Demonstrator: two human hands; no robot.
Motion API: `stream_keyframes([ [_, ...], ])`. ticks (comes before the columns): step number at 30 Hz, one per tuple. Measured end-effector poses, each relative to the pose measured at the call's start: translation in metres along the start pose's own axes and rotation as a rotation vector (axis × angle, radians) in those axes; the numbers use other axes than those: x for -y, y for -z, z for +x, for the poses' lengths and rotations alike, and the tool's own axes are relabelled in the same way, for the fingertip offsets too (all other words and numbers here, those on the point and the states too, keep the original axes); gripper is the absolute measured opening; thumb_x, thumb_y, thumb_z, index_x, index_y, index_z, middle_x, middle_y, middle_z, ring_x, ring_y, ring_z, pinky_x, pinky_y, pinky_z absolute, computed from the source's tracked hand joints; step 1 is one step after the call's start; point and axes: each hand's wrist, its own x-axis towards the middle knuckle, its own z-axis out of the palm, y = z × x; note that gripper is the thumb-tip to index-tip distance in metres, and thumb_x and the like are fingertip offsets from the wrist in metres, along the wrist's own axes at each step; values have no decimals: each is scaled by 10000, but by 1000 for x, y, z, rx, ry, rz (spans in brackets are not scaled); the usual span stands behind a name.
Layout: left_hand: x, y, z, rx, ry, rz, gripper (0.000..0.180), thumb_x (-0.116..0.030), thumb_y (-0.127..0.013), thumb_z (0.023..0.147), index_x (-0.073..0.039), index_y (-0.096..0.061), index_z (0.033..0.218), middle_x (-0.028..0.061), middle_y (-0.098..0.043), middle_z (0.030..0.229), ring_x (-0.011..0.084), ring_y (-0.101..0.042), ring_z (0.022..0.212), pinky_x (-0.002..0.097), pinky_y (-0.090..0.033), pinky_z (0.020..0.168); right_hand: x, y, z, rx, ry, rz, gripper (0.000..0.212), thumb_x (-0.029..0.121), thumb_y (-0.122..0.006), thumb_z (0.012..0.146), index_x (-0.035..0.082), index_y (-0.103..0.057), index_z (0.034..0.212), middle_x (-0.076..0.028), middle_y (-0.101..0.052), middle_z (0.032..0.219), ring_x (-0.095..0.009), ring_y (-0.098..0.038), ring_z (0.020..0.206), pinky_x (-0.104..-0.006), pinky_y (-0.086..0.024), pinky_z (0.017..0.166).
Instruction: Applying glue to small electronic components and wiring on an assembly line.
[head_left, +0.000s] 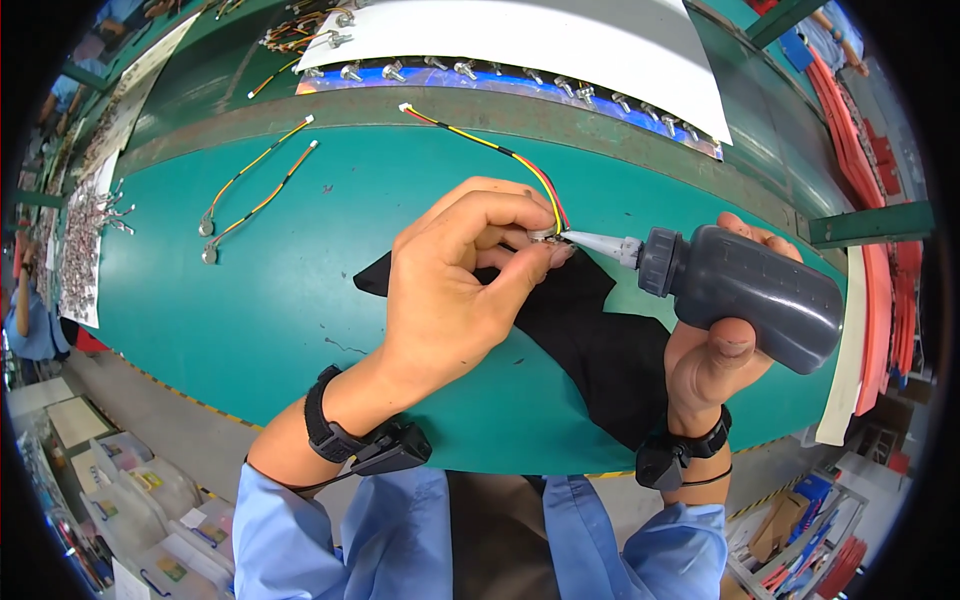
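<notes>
My left hand [445, 280] pinches a small metal potentiometer [542, 236] between thumb and fingertips. Its yellow, red and black wires [516, 155] run up and away to a white plug lying near the far table edge. In my right hand [712, 365] is a dark grey squeeze bottle [765, 292], tilted on its side. The bottle's pale tapered nozzle [600, 245] points left, its tip at the wire end of the potentiometer; I cannot tell whether it touches. Beneath both hands lies a black cloth [590, 350] on the green table mat [300, 290].
Two more wired potentiometers [207, 226] lie at the left of the mat. Along the far ledge, several metal potentiometers [465, 70] stand in a row beside a white board [540, 40]. A pile of parts [88, 250] rests far left. Red trays [875, 270] line the right side.
</notes>
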Motion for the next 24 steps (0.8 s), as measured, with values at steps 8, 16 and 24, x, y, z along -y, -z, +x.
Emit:
stream_keyframes([
  [8,0,0,-1,-1,10,-12,194,153,-497,771,55,-504,939,130,-507,1017,191,-617,810,250,-533,658,2,0,-1,17,-33,35,812,430,-733,647,-40,-373,1204,-163,-513,1095,-295,-563,972,-384,-468,826],
  [16,-1,0,0,-2,40,-18,185,140,-512,776,55,-505,940,130,-508,1019,192,-616,807,250,-531,660,0,2,-1,27,-23,30,814,423,-737,645,-50,-370,1197,-159,-508,1094,-296,-566,968,-389,-470,826],
  [24,0,1,0,-10,42,-49,178,140,-512,777,57,-505,935,136,-511,1017,191,-611,813,264,-538,675,0,0,0,11,-36,42,815,427,-741,638,-55,-375,1185,-164,-506,1089,-303,-565,967,-396,-469,824],
])
